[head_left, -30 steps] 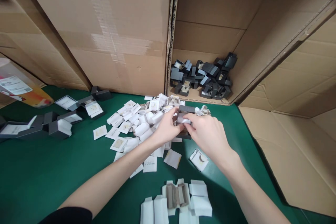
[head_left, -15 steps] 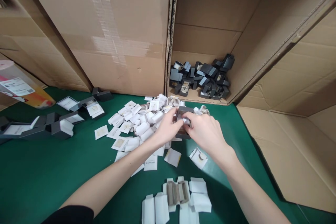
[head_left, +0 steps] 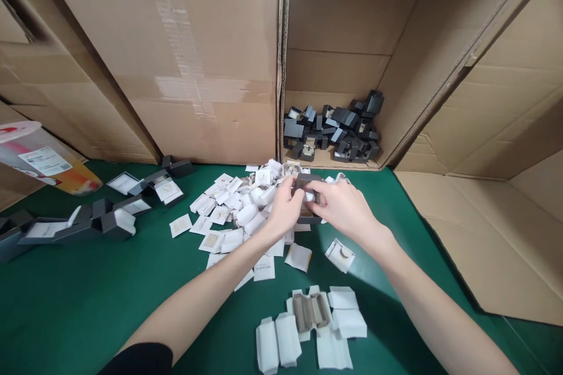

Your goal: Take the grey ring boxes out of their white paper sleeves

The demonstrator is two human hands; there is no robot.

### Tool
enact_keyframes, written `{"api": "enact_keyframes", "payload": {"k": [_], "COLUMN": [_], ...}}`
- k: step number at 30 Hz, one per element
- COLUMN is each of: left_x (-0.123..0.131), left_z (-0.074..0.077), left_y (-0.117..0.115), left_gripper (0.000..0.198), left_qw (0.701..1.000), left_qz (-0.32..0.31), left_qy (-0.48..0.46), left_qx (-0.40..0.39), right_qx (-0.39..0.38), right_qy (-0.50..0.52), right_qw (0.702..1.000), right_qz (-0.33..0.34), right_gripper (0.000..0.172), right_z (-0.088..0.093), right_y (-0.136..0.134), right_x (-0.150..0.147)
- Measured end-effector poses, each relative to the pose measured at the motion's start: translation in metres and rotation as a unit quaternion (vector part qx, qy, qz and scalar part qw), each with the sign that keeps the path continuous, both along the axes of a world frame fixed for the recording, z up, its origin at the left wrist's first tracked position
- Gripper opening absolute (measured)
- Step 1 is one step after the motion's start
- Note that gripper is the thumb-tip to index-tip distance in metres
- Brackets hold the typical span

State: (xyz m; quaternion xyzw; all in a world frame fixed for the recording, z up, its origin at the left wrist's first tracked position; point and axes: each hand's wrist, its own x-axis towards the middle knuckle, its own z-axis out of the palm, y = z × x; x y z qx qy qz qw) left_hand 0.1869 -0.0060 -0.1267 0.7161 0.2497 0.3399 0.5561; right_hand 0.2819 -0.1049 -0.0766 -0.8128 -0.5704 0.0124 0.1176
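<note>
My left hand (head_left: pixel 285 206) is closed around the left side of a small dark grey jewelry box (head_left: pixel 310 220), which stands open above the right edge of a pile of white paper inserts (head_left: pixel 247 214). My right hand (head_left: pixel 335 202) reaches into that box from the right, its thumb and fingers pinching a white insert (head_left: pixel 309 195). Fingers partly hide both the box interior and the insert. Closest below the hands lie a loose folded white piece (head_left: pixel 298 257) and another with a curved slit (head_left: pixel 340 255).
Small black boxes (head_left: pixel 345 119) are heaped inside a large cardboard carton (head_left: pixel 338 73) at the back. More open black boxes (head_left: pixel 90 225) lie at left, near a plastic tub (head_left: pixel 53 158). Unfolded white inserts (head_left: pixel 288 340) lie in front. A carton flap (head_left: pixel 457 234) spreads on the right.
The camera view has shifted slightly, so things on the green table appear farther right. Both hands remain at the dark box, with the right fingers still inside it.
</note>
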Motion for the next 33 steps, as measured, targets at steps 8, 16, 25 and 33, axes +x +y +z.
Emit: {"api": "enact_keyframes", "payload": {"k": [8,16,25,33], "left_x": [-0.016,-0.017,-0.03,-0.032], "left_z": [0.01,0.016,0.05,0.026], "left_y": [-0.006,0.0,-0.02,-0.039], "left_gripper": [0.03,0.024,0.025,0.026], "left_qw": [0.986,0.983,0.954,0.941], "left_qz": [-0.069,-0.038,-0.104,-0.161], "left_qy": [0.001,-0.009,-0.065,-0.024], "left_qx": [-0.154,-0.177,-0.272,-0.295], "right_qx": [0.042,0.129,0.133,0.009], "right_qy": [0.045,0.09,0.092,0.145], "right_qw": [0.996,0.982,0.987,0.989], "right_qz": [0.063,0.107,-0.004,-0.03], "right_gripper": [0.021,0.027,0.03,0.043], "right_z": [-0.008,0.008,-0.015,-0.072], "right_y": [0.0,-0.015,-0.061,-0.074], "right_x": [0.0,-0.004,0.007,0.033]}}
